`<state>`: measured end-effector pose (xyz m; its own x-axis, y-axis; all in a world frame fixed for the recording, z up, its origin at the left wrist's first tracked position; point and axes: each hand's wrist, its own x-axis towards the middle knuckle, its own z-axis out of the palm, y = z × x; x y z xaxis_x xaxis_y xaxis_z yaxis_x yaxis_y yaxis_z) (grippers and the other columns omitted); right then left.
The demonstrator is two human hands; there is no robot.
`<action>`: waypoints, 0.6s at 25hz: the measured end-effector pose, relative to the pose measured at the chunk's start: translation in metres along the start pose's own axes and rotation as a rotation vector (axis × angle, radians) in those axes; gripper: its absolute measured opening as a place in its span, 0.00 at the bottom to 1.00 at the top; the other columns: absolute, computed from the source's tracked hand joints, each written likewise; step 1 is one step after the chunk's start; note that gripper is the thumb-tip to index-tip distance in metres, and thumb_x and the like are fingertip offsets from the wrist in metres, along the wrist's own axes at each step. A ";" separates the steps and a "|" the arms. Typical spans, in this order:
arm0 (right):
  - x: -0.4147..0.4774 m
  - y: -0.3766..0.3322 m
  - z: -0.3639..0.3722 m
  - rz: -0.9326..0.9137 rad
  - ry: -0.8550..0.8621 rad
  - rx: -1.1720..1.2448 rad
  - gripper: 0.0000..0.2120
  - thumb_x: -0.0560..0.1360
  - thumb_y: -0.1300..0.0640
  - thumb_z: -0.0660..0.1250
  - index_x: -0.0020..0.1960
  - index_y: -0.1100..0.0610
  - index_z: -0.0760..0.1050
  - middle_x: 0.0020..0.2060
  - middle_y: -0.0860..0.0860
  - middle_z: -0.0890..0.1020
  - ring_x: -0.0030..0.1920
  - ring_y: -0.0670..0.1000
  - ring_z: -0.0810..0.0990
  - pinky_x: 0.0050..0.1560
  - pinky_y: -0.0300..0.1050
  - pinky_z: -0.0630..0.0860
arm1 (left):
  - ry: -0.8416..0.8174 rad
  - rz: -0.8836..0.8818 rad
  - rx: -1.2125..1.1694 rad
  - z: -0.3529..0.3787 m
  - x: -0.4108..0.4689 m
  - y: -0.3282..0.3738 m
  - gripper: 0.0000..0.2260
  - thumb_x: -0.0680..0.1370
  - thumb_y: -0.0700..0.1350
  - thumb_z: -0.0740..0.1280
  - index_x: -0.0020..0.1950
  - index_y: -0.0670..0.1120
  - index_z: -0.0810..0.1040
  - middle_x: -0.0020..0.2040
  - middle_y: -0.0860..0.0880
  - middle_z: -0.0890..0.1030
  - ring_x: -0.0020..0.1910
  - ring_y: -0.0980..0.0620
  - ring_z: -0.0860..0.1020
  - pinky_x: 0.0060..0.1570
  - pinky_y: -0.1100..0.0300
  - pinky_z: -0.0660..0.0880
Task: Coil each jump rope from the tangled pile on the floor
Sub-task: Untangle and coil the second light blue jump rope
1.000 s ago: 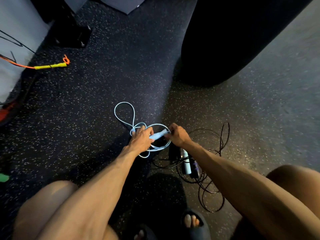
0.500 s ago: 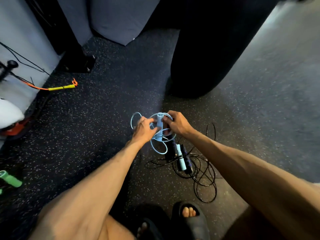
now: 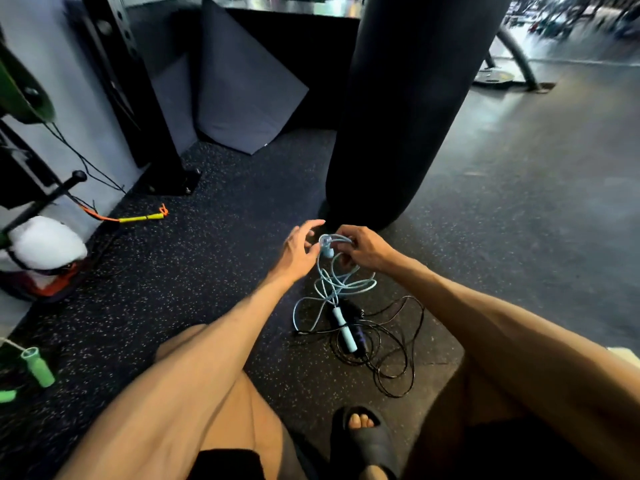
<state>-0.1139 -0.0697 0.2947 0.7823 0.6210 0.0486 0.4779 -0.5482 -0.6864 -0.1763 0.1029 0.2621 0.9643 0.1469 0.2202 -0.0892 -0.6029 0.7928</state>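
The hands have come up off the floor, and the neat loops they were gathering a moment ago have fallen out. The light-blue jump rope now hangs from the right hand in loose, uneven bights. The right hand's fingers are curled round the cord just by the upper blue handle. The left hand has let go and stands just beside that handle with fingers spread; whether its thumb touches the handle cannot be told. The hands are close together, but only the right one is clamped on anything. Below them, toward the person's knees, the second blue handle lies on the floor across the black jump rope. The black rope sprawls in a slack tangle with its dark handle touching the blue one. By my judgement the blue rope is half freed from the pile and not coiled: the wraps must be started again from the held end, and its lower end may drag the black cord along. No brand, label or writing can be read on the handles, nor on the punching bag just beyond the hands.
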 end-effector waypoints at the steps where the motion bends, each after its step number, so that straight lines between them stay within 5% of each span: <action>1: -0.004 -0.001 -0.003 -0.013 -0.002 0.006 0.02 0.78 0.63 0.65 0.48 0.60 0.77 0.38 0.57 0.84 0.40 0.57 0.85 0.46 0.58 0.82 | 0.001 0.036 0.037 -0.001 -0.001 0.003 0.19 0.77 0.35 0.67 0.67 0.46 0.76 0.54 0.45 0.76 0.48 0.49 0.76 0.53 0.58 0.74; 4: -0.012 -0.002 -0.014 -0.044 -0.019 -0.004 0.05 0.79 0.64 0.64 0.50 0.60 0.78 0.40 0.57 0.85 0.41 0.55 0.86 0.46 0.54 0.83 | -0.039 0.153 0.099 -0.004 -0.001 0.010 0.12 0.76 0.36 0.69 0.59 0.43 0.81 0.53 0.45 0.79 0.55 0.49 0.76 0.58 0.56 0.70; 7: -0.018 -0.002 -0.023 -0.055 -0.028 -0.115 0.07 0.80 0.61 0.64 0.51 0.61 0.80 0.41 0.54 0.85 0.42 0.51 0.85 0.45 0.48 0.81 | -0.080 0.130 0.116 -0.005 -0.003 0.019 0.04 0.77 0.40 0.69 0.51 0.43 0.81 0.50 0.44 0.81 0.51 0.47 0.79 0.54 0.53 0.73; 12: -0.014 -0.005 -0.036 -0.023 0.068 -0.294 0.07 0.79 0.59 0.63 0.52 0.58 0.80 0.42 0.53 0.82 0.42 0.53 0.82 0.43 0.48 0.78 | 0.116 0.219 0.120 -0.013 0.006 0.049 0.06 0.79 0.38 0.65 0.41 0.40 0.75 0.39 0.46 0.79 0.38 0.50 0.76 0.40 0.57 0.71; 15: -0.012 0.000 -0.046 0.086 0.072 -0.279 0.05 0.78 0.58 0.66 0.53 0.56 0.79 0.42 0.52 0.82 0.42 0.52 0.81 0.42 0.47 0.79 | 0.213 0.055 0.050 -0.022 0.013 0.050 0.06 0.80 0.37 0.63 0.43 0.38 0.74 0.39 0.42 0.79 0.38 0.46 0.77 0.38 0.58 0.72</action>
<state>-0.1045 -0.1031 0.3278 0.8463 0.5297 0.0573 0.4922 -0.7362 -0.4645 -0.1736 0.0921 0.3172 0.8833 0.2718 0.3820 -0.1228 -0.6524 0.7479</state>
